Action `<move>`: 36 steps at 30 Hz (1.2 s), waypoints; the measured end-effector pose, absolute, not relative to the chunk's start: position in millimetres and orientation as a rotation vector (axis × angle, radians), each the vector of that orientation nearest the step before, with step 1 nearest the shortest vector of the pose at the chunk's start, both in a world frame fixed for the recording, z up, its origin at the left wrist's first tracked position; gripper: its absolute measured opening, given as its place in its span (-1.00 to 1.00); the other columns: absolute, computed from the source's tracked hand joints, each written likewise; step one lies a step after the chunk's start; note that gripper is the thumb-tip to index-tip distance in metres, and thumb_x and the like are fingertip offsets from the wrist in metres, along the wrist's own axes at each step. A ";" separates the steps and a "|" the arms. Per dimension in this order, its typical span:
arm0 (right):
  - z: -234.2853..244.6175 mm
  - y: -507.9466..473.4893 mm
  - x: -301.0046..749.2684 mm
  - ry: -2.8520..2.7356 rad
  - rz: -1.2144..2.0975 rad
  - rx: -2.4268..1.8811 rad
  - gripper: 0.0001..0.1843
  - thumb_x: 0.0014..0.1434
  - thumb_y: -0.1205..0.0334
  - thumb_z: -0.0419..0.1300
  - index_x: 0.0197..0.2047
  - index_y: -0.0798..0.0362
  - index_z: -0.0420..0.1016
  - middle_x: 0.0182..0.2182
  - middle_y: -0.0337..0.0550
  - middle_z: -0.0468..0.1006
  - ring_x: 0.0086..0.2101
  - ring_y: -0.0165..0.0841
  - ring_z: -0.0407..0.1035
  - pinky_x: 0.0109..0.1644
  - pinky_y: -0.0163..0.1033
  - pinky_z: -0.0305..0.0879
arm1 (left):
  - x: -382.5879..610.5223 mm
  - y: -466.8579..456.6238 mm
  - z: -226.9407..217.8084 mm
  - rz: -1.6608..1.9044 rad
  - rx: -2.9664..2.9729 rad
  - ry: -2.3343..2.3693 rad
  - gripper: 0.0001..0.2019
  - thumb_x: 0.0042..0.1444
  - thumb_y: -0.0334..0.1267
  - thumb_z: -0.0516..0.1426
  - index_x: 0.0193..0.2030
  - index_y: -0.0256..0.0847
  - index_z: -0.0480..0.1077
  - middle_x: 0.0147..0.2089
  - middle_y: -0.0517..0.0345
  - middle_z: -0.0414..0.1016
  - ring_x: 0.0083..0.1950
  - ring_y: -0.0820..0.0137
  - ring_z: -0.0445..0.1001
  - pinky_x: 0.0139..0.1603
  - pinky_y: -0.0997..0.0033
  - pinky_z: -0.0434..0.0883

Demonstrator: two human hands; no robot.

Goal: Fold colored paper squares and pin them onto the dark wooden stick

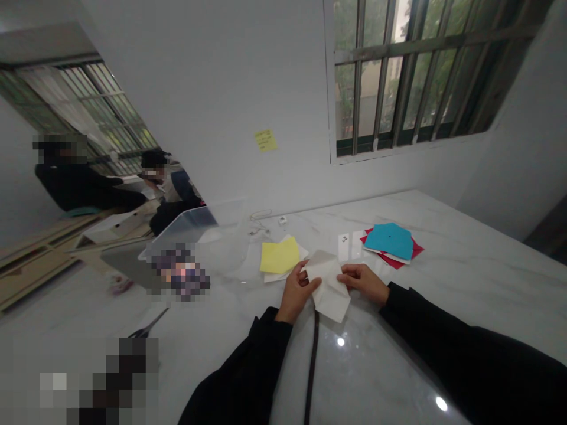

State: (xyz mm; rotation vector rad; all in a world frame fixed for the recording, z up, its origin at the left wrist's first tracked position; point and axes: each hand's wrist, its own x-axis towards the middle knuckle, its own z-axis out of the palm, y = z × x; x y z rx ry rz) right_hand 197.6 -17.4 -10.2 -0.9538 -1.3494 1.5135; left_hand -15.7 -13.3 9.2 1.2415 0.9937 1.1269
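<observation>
Holding, left hand (297,290): we find it closed on the left edge of the white paper (328,286), thumb on top and fingers curled beneath.
Right hand (364,282): we find it pinching the paper's right edge, fingers drawn together on the sheet.
White paper: we see it between both hands, just above the table (465,277) near the front edge. It shows at least one fold, and its lower corner hangs towards us.
Sleeves: we note dark sleeves on both forearms.
Dark strap (312,360): we see it hanging below the paper, between the arms.
Yellow sheet (280,255): we record it flat on the table, just beyond the left hand, lying on a pale sheet.
Blue sheet (390,240): we record it lying on a red sheet (415,251), beyond the right hand.
Clear container (199,236): we see it well left of the yellow sheet.
Scissors (148,327): we see them at the table's left edge.
Wall: we note a yellow sticky note (265,140) left of a barred window (420,71).
Other persons: we see two seated at far left, well apart from the hands.
</observation>
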 end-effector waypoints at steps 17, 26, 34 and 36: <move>-16.2 -17.9 202.7 -1.448 1.389 -1.026 -0.58 0.06 -0.16 0.27 -0.39 0.09 0.49 -0.54 -0.26 0.45 -0.55 -0.43 0.23 -0.46 -0.31 0.11 | -18.1 -15.9 5.9 0.977 1.383 1.075 -0.65 -0.01 0.03 0.27 -0.39 -0.30 0.52 -0.45 0.14 0.51 -0.44 0.40 0.43 -0.39 0.43 0.35; -12.7 -21.9 209.0 -1.602 1.391 -1.038 -0.56 0.10 -0.13 0.24 -0.29 0.14 0.59 -0.51 -0.21 0.51 -0.52 -0.40 0.26 -0.42 -0.29 0.15 | -14.6 -20.0 4.9 1.005 1.403 1.077 -0.64 -0.07 0.02 0.29 -0.46 -0.30 0.44 -0.50 0.18 0.43 -0.50 0.47 0.33 -0.47 0.47 0.28; -19.0 -16.3 210.0 -1.623 1.376 -1.034 -0.51 0.07 -0.17 0.25 -0.30 0.16 0.59 -0.47 -0.18 0.54 -0.50 -0.39 0.30 -0.42 -0.30 0.17 | -15.7 -17.8 6.3 0.988 1.511 1.095 -0.64 -0.02 0.02 0.27 -0.47 -0.30 0.41 -0.52 0.20 0.39 -0.49 0.47 0.33 -0.47 0.49 0.26; -19.5 -15.2 209.4 -1.619 1.377 -1.026 -0.50 0.07 -0.17 0.25 -0.27 0.17 0.59 -0.46 -0.17 0.55 -0.50 -0.40 0.31 -0.41 -0.31 0.19 | -15.6 -17.6 7.4 0.994 1.529 1.102 -0.64 -0.02 0.01 0.27 -0.48 -0.31 0.40 -0.53 0.21 0.38 -0.50 0.48 0.32 -0.47 0.50 0.24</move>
